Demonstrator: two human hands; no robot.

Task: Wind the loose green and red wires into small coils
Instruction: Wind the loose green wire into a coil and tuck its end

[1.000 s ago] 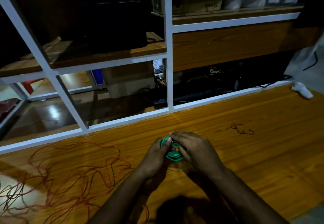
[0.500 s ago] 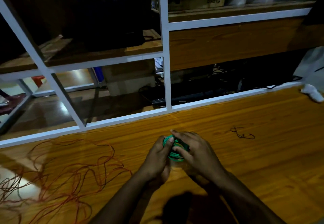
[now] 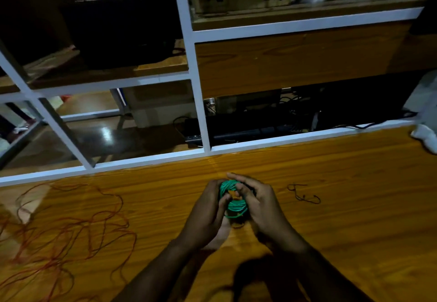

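Note:
A small coil of green wire [image 3: 233, 203] sits between both hands above the wooden table [image 3: 343, 219]. My left hand [image 3: 208, 216] grips its left side, thumb pressed on the loops. My right hand [image 3: 257, 203] grips the right side, fingers curled over the top of the coil. The red wire [image 3: 71, 228] lies loose and tangled across the table at the left, apart from both hands.
A short dark scrap of wire [image 3: 303, 195] lies right of my hands. A white object [image 3: 425, 138] sits at the table's far right edge. A white metal frame [image 3: 196, 88] runs along the table's back edge, with shelves and cables behind it.
Both hands kept holding the green coil; the fingers shifted around it, and the coil looks turned more upright. The view drifted slightly.

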